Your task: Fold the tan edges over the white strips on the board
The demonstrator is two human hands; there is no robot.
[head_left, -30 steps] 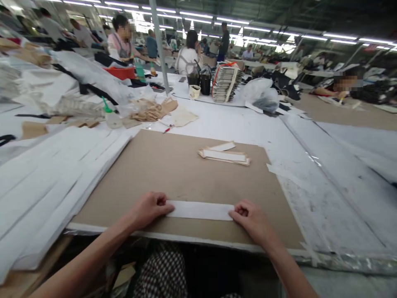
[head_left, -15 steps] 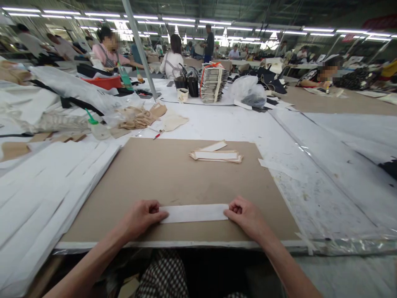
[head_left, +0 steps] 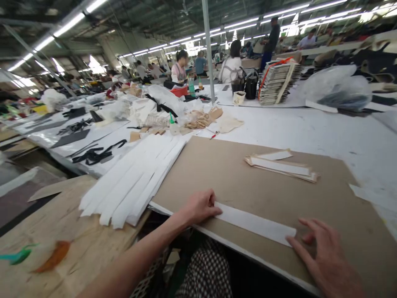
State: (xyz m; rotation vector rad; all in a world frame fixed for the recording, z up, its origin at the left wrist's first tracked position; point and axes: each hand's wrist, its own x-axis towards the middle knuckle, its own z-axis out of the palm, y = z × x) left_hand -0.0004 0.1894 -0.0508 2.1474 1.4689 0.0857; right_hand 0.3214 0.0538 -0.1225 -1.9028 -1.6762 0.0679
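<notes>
- My left hand (head_left: 200,207) pinches the white strip (head_left: 254,223) near the front edge of the board (head_left: 214,174).
- My right hand (head_left: 327,252): fingers apart.
- Likely positioning; next calls for steady ends.

The head camera looks forward and down from above the near side of the board (head_left: 214,174), close by, with the pole (head_left: 208,54) beyond it.
</notes>
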